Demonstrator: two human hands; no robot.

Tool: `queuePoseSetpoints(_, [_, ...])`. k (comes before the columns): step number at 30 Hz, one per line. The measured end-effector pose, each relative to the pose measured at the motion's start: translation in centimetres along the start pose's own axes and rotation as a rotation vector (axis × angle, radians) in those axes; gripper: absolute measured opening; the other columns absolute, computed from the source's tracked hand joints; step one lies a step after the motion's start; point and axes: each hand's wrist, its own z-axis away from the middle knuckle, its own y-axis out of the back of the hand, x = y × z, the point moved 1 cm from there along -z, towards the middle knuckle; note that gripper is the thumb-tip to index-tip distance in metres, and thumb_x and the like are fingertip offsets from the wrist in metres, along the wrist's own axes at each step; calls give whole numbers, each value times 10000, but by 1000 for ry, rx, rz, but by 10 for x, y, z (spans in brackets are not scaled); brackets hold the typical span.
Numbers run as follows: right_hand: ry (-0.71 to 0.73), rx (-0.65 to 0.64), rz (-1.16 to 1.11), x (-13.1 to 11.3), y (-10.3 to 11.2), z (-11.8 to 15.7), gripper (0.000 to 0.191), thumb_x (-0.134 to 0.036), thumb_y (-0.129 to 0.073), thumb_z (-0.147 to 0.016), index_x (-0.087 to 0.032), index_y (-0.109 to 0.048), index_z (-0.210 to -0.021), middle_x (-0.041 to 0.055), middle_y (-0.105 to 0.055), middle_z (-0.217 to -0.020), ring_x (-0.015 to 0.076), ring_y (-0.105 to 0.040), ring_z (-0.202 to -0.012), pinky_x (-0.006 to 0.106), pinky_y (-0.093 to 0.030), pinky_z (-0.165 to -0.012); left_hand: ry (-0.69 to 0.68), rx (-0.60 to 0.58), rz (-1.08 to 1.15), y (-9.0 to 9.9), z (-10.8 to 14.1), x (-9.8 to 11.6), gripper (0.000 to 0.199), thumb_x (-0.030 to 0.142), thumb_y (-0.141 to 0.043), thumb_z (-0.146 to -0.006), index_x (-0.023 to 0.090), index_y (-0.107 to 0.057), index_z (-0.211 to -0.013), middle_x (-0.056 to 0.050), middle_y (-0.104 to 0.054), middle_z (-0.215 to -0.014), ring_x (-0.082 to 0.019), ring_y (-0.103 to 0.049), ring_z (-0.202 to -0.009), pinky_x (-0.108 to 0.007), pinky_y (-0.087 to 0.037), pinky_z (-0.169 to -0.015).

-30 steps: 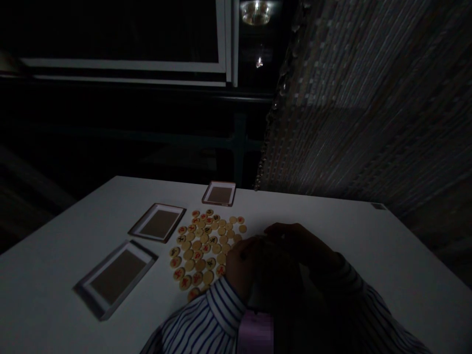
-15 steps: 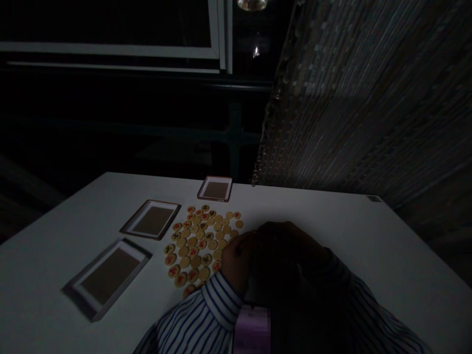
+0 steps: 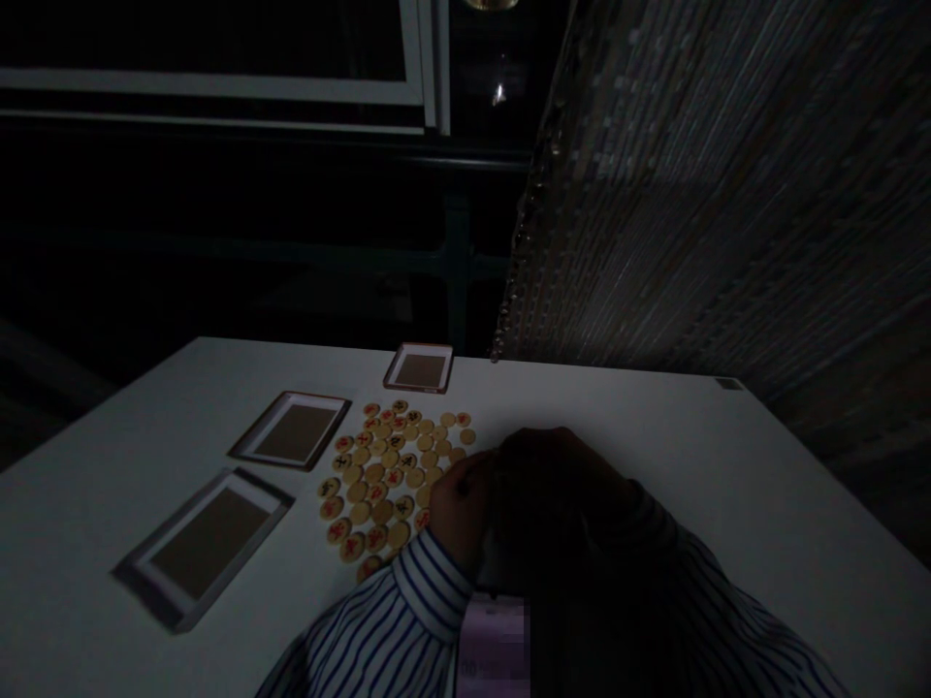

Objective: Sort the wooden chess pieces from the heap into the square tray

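My left hand (image 3: 460,504) is at the right edge of a spread of round wooden Chinese chess pieces (image 3: 382,511), its fingers curled inward. Close beside it, my right hand (image 3: 574,470) is bent in deep shadow over the white table. The two hands nearly meet, and the dark hides whatever is between them. Some pieces show red or black characters; others are plain side up. Below the hands, between the striped sleeves, is a purple rectangular thing (image 3: 491,648), partly blurred out.
Three flat framed trays or cases lie around the pieces: a near-left one (image 3: 210,543), a middle-left one (image 3: 295,431) and a far one (image 3: 420,368). A white table (image 3: 727,485) bears everything. A bead curtain (image 3: 640,213) hangs behind at right. A small dark label (image 3: 728,384) marks the far right corner.
The view has shifted slightly, so everything sits a little further left and higher. Both hands stay together in the same pose, and the pieces lie as before.
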Motion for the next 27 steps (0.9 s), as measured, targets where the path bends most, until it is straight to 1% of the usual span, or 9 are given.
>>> queuePoseSetpoints(6, [40,11,-12,2,-2,1,230,-283,-473,-789,-194,-619,-942,45,-655,-927,172,-600,-850,296,-465,-764,-3,22,-22,1,-2,-3,191,239,-539,-690,171,-677,-804,-54,-691,-826,-175,-628,-783,-267,-498,-729])
queuePoseSetpoints(11, [49,-11,66,0,-2,0,202,-272,-495,-776,-206,-634,-906,34,-662,-890,170,-608,-808,300,-471,-743,28,-26,2,1,-1,-2,217,268,-546,-690,156,-679,-819,-63,-690,-832,-180,-626,-787,-263,-494,-726])
queuePoseSetpoints(14, [49,-18,95,-3,0,-1,183,-248,-506,-767,-200,-641,-880,42,-664,-878,173,-609,-797,299,-474,-732,54,-31,-3,1,-1,1,218,279,-552,-683,152,-680,-805,-64,-693,-806,-187,-629,-771,-275,-500,-706])
queuePoseSetpoints(17, [48,9,67,-5,1,-1,194,-245,-504,-765,-202,-639,-898,49,-661,-908,178,-606,-825,307,-470,-752,37,-22,-15,1,-2,1,190,261,-553,-670,167,-679,-776,-53,-694,-780,-178,-632,-746,-262,-503,-679])
queuePoseSetpoints(19, [30,53,38,-5,2,-1,218,-245,-487,-772,-200,-631,-929,52,-659,-923,180,-605,-835,320,-469,-765,30,-26,-8,1,-3,-1,177,252,-547,-667,173,-677,-758,-49,-694,-769,-172,-632,-734,-255,-503,-672])
queuePoseSetpoints(22, [-14,101,-11,-5,5,0,242,-243,-465,-782,-183,-619,-958,65,-655,-931,179,-602,-840,327,-470,-767,39,-10,24,1,-4,-6,194,262,-546,-665,154,-669,-769,-59,-692,-780,-175,-629,-747,-265,-499,-692])
queuePoseSetpoints(24, [-16,105,-1,-7,6,-1,239,-246,-461,-787,-180,-618,-955,73,-652,-931,181,-596,-846,328,-465,-768,50,1,42,2,-5,-8,218,273,-542,-668,145,-663,-796,-67,-688,-809,-175,-626,-776,-267,-491,-719])
queuePoseSetpoints(27, [43,74,33,-12,6,-2,218,-255,-453,-801,-186,-626,-913,74,-649,-917,175,-587,-837,318,-456,-766,80,16,38,3,-6,-8,210,266,-534,-668,155,-660,-795,-65,-687,-821,-172,-623,-788,-256,-485,-729])
